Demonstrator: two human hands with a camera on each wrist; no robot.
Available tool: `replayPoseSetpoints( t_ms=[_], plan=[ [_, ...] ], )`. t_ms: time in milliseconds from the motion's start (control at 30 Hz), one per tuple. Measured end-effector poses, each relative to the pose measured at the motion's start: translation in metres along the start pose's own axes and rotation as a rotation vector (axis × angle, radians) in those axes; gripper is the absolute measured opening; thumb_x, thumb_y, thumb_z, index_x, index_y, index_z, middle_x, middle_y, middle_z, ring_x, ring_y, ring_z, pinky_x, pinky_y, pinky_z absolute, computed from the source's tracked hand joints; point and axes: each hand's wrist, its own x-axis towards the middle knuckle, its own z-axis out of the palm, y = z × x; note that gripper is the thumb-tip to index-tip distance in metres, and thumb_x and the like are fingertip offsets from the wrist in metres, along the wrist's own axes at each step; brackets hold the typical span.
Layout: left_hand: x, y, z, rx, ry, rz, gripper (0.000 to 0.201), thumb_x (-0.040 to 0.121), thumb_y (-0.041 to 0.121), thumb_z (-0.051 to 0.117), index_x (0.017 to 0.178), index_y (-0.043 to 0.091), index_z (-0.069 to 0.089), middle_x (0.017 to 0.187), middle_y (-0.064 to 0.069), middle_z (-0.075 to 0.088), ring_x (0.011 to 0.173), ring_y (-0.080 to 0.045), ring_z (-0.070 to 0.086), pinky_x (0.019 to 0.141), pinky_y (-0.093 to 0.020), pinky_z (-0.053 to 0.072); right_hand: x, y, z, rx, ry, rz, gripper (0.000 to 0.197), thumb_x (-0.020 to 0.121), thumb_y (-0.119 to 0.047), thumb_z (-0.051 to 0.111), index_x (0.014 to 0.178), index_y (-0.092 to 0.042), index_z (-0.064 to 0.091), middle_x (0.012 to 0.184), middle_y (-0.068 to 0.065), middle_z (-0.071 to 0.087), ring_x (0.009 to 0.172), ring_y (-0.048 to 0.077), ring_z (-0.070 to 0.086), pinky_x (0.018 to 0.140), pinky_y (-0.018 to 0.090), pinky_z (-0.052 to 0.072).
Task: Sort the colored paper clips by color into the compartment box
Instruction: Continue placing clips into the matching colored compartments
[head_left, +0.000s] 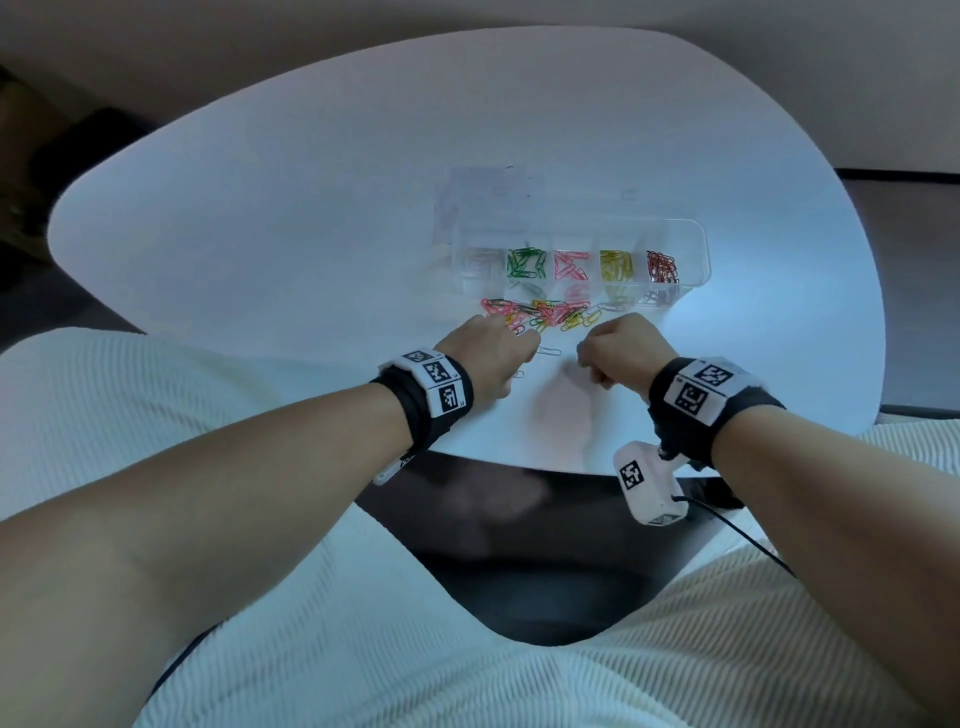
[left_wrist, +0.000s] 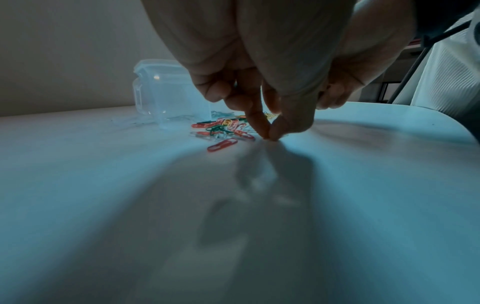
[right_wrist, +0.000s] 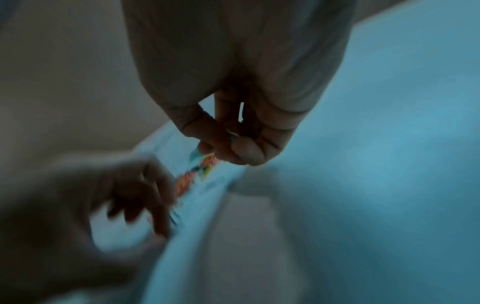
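Both hands work at the near edge of the mixed-colour paper clip pile (head_left: 550, 314): left hand (head_left: 485, 358) pinching fingertips together on the table (head_left: 260, 208), right hand (head_left: 621, 353) curled, its hold unclear, before the clear compartment box (head_left: 691, 234).

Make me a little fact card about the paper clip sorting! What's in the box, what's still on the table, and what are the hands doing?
box: clear compartment box, sections left to right hold white, green, pink, yellow, dark red clips
unsorted: mixed clip pile on the white table, in front of the box
left hand: fingertips pinched together at the table by the pile
right hand: curled, what it holds is unclear
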Motion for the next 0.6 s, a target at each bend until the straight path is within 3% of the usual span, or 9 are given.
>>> replayPoseSetpoints(
  t_ms=[100, 267, 400, 467, 533, 600],
  plan=[
    [0.000, 0.000, 0.001, -0.045, -0.005, -0.019, 0.031, 0.089, 0.015, 0.056, 0.119, 0.018, 0.048, 0.110, -0.013, 0.054, 0.100, -0.030, 0.052, 0.071, -0.031, 0.038, -0.002, 0.000, 0.001, 0.373, 0.003, 0.034, 0.019, 0.074, 0.006, 0.050, 0.059, 0.001, 0.061, 0.048, 0.011, 0.049, 0.048, 0.024, 0.046, 0.048, 0.027, 0.039],
    [-0.001, 0.001, 0.000, -0.095, -0.013, -0.033, 0.036, 0.086, 0.014, 0.058, 0.121, 0.018, 0.047, 0.108, -0.013, 0.054, 0.099, -0.031, 0.052, 0.071, -0.031, 0.037, -0.004, -0.001, 0.006, 0.649, -0.048, 0.096, 0.028, 0.076, 0.013, 0.035, 0.057, -0.004, 0.049, 0.064, 0.011, 0.041, 0.049, 0.022, 0.037, 0.046, 0.026, 0.032],
    [-0.001, 0.001, 0.000, -0.062, -0.041, 0.002, 0.032, 0.088, 0.015, 0.055, 0.120, 0.017, 0.052, 0.108, -0.009, 0.057, 0.104, -0.029, 0.050, 0.077, -0.030, 0.036, -0.007, 0.001, 0.010, 0.794, -0.180, 0.129, 0.027, 0.072, 0.010, 0.025, 0.062, -0.010, 0.040, 0.064, 0.009, 0.032, 0.048, 0.019, 0.027, 0.040, 0.021, 0.028],
    [0.000, 0.001, -0.002, -0.015, -0.022, 0.044, 0.027, 0.086, 0.019, 0.054, 0.113, 0.017, 0.060, 0.103, -0.007, 0.063, 0.102, -0.027, 0.051, 0.079, -0.030, 0.036, -0.004, -0.003, 0.012, 0.714, -0.182, 0.107, 0.021, 0.079, 0.003, 0.034, 0.067, -0.008, 0.047, 0.063, 0.005, 0.031, 0.045, 0.017, 0.025, 0.043, 0.022, 0.021],
    [-0.001, -0.001, -0.008, -0.098, 0.040, 0.026, 0.021, 0.082, 0.022, 0.055, 0.098, 0.016, 0.068, 0.096, -0.005, 0.066, 0.096, -0.027, 0.055, 0.079, -0.032, 0.041, 0.000, -0.006, 0.016, 0.313, -0.040, -0.030, 0.014, 0.087, -0.012, 0.052, 0.078, -0.013, 0.062, 0.064, 0.000, 0.042, 0.049, 0.014, 0.036, 0.047, 0.022, 0.026],
    [-0.002, -0.004, -0.016, -0.342, 0.134, -0.076, 0.016, 0.078, 0.023, 0.052, 0.077, 0.013, 0.065, 0.085, -0.007, 0.064, 0.083, -0.027, 0.057, 0.071, -0.033, 0.044, 0.002, -0.006, 0.023, -0.111, 0.110, -0.182, 0.008, 0.088, -0.027, 0.063, 0.090, -0.023, 0.070, 0.075, -0.007, 0.057, 0.067, 0.012, 0.052, 0.059, 0.023, 0.037]
  ],
)
